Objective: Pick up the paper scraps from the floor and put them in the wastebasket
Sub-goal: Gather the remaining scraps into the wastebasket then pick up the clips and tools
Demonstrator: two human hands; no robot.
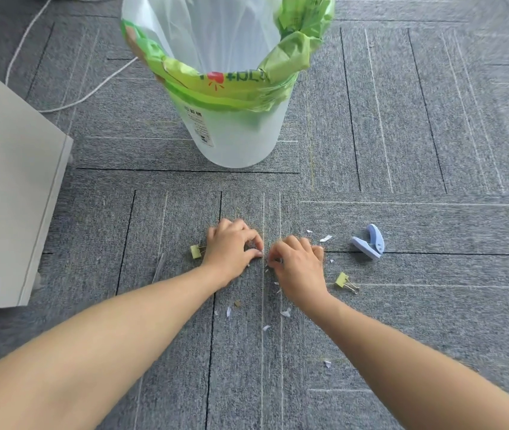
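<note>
White paper scraps (pixel 285 312) lie scattered on the grey carpet floor (pixel 402 305), most of them just behind and between the two hands, toward the person. About ten can be counted; the smallest are too tiny to be sure of. A few lie just beyond the right hand (pixel 298 265), and one sits alone well behind it.

Both hands press fingertips down on the carpet, nearly touching each other. The left hand (pixel 231 251) and the right are each curled in a pinch over scraps between them; whether either actually has one I cannot tell.

One wastebasket (pixel 234 131), green-lined, stands well beyond the hands with bare carpet between.

Two yellow clips: one (pixel 196 252) touching the left hand's outer side, one (pixel 344 281) just right of the right hand. One blue punch (pixel 369 242) lies farther right. A white cabinet (pixel 5 187) edges the far left.
</note>
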